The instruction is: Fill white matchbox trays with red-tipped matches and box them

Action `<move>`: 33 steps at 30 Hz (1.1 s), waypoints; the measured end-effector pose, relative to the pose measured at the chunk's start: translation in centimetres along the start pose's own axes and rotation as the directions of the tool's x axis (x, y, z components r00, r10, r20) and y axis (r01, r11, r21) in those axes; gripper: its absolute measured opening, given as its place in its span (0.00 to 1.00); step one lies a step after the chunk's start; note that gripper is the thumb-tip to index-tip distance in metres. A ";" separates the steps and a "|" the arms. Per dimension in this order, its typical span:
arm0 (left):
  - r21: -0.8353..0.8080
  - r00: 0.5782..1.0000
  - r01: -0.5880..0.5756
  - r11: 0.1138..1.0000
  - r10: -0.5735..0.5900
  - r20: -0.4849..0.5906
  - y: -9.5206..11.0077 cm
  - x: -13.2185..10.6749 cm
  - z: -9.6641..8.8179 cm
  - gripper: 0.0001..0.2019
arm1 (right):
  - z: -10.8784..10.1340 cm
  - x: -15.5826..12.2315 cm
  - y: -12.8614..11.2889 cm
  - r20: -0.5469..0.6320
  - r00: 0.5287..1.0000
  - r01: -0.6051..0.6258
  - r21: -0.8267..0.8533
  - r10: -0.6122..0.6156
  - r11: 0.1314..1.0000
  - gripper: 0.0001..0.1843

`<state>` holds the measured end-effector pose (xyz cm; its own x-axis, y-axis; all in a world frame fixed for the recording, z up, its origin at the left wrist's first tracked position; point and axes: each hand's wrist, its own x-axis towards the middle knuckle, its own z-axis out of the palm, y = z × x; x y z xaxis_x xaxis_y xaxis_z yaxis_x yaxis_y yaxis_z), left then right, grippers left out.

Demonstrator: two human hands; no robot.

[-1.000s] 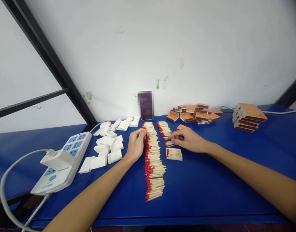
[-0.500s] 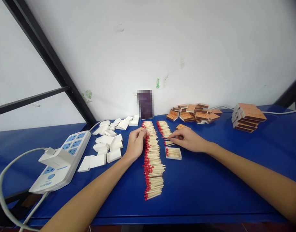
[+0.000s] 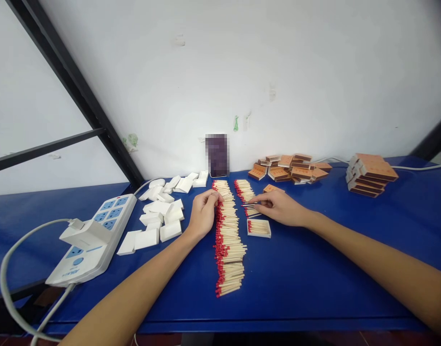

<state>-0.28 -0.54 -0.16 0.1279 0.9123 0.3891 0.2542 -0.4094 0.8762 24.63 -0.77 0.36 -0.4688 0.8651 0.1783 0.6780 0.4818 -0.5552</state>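
Observation:
A long row of red-headed matchsticks [image 3: 230, 240] runs down the middle of the blue table. My left hand [image 3: 203, 211] rests at its upper left edge, fingers curled and thumb pressed in; whatever is between the fingertips is hidden. To the right lies a shorter row of matchsticks [image 3: 244, 189]. At its near end my right hand [image 3: 278, 207] pinches a matchstick [image 3: 245, 205] between thumb and forefinger, just above a few loose ones. Right below that hand sits a white matchbox tray [image 3: 259, 234] partly filled with matchsticks. An orange matchbox sleeve [image 3: 271, 188] shows partly behind the right hand.
White matchbox trays [image 3: 157, 209] lie scattered on the left, beside a power strip [image 3: 94, 240] with a plugged-in adapter. Orange matchboxes are heaped [image 3: 296, 168] at the back right, others stacked [image 3: 372, 175] farther right. A blurred dark panel [image 3: 217, 156] leans on the wall.
My right thumb and forefinger have shifted slightly at the near end of the short row, and a matchstick now shows at their tips. My left hand stays put.

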 end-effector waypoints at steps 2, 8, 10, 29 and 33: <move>-0.003 1.000 -0.003 1.000 0.003 0.000 0.0 0.0 0.0 0.16 | 0.1 0.0 0.1 0.023 1.000 0.013 -0.009 -0.013 1.000 0.21; -0.003 1.000 0.003 1.000 -0.003 0.000 -0.2 0.0 0.0 0.16 | 0.1 0.1 0.3 -0.004 1.000 -0.005 0.028 0.005 1.000 0.19; -0.005 1.000 0.004 1.000 -0.004 -0.001 -0.1 0.0 0.0 0.16 | 0.0 0.1 0.3 -0.010 1.000 -0.014 0.024 0.014 1.000 0.20; 0.013 1.000 -0.016 1.000 0.016 0.002 -0.2 0.1 0.0 0.17 | -1.4 0.1 -0.1 0.194 0.981 -0.028 0.010 0.025 1.000 0.30; 0.010 1.000 -0.021 1.000 0.021 0.002 -0.2 0.1 0.0 0.16 | -1.4 0.2 0.0 0.200 0.980 0.006 -0.044 0.003 0.999 0.28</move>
<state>-0.37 -0.39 -0.31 0.1353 0.9035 0.4066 0.2609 -0.4284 0.8651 25.33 -0.38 1.50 -0.5708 0.8210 0.0104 0.6994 0.4927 -0.5178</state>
